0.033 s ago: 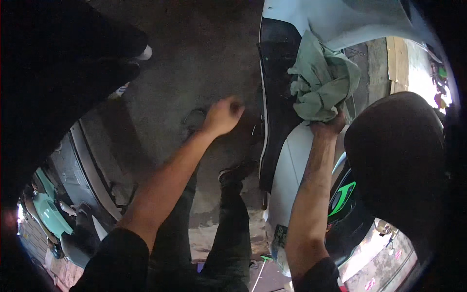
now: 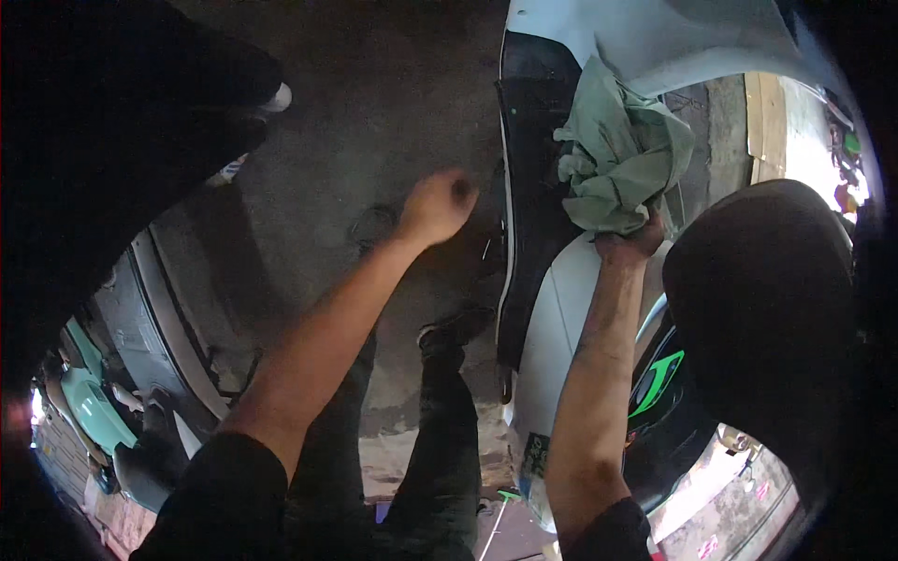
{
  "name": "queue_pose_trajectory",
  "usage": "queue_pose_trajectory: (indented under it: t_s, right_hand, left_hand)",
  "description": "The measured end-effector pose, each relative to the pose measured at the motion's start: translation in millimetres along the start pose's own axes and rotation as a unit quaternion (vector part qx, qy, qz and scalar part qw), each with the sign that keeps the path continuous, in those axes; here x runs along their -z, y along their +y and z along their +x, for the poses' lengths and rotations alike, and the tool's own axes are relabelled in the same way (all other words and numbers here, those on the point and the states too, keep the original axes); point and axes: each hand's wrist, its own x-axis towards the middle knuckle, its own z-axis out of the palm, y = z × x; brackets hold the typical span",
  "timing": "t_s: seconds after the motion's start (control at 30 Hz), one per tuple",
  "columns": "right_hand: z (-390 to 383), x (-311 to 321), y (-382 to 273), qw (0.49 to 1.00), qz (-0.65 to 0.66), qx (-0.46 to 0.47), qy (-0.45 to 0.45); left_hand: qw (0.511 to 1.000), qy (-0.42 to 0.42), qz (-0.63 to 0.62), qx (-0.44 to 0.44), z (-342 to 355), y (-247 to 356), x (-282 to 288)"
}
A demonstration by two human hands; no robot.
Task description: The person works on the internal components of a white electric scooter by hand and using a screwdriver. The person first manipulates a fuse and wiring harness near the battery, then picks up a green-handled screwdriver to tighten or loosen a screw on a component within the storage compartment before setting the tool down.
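Black sleeves (image 2: pixel 220 500) end above two bare forearms (image 2: pixel 318 360). The left hand (image 2: pixel 438 208) is curled into a fist over the concrete floor (image 2: pixel 346 84); whether it encloses anything, I cannot tell. The right hand (image 2: pixel 634 241) grasps a crumpled pale green cloth (image 2: pixel 625 159) by its near edge, though its fingertips are hidden, so the firmness of that hold cannot be judged.

With the hold only at one edge, the loose bulk could slump or a hanging fold could snag on the scooter's trim. Grit caught in the folds, if there is any, might scratch the white side panel (image 2: pixel 561 309) under pressure. A careless swing of the left hand to the right could knock it on the edge of the black footboard (image 2: pixel 538 122).

As for placement, the cloth spreads forward from the right hand and is well apart from the left. It overlaps the footboard's right part in view; whether it rests there is unclear. Farthest out, its peak reaches across the lower edge of the pale leg shield (image 2: pixel 673 51).
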Motion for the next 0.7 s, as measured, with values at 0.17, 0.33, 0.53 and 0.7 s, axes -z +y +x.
queue_pose_trajectory:
  t_s: [0.17,0.33,0.53,0.7]
  right_hand:
    - [-6,-9,24,0.988,-0.082,0.066,0.113]
    - [4,11,21,0.995,-0.09,0.049,0.021]
    - [2,16,25,0.992,-0.1,0.067,0.027]
    - [-8,-4,36,0.992,-0.092,0.07,0.039]
  left_hand:
    - [0.981,0.123,0.03,-0.147,88,38,-6]
    - [0.92,0.225,0.124,-0.295,160,53,-20]
    - [0.899,0.125,0.303,-0.292,189,77,-37]
    - [0.886,0.088,0.335,-0.308,206,71,-32]
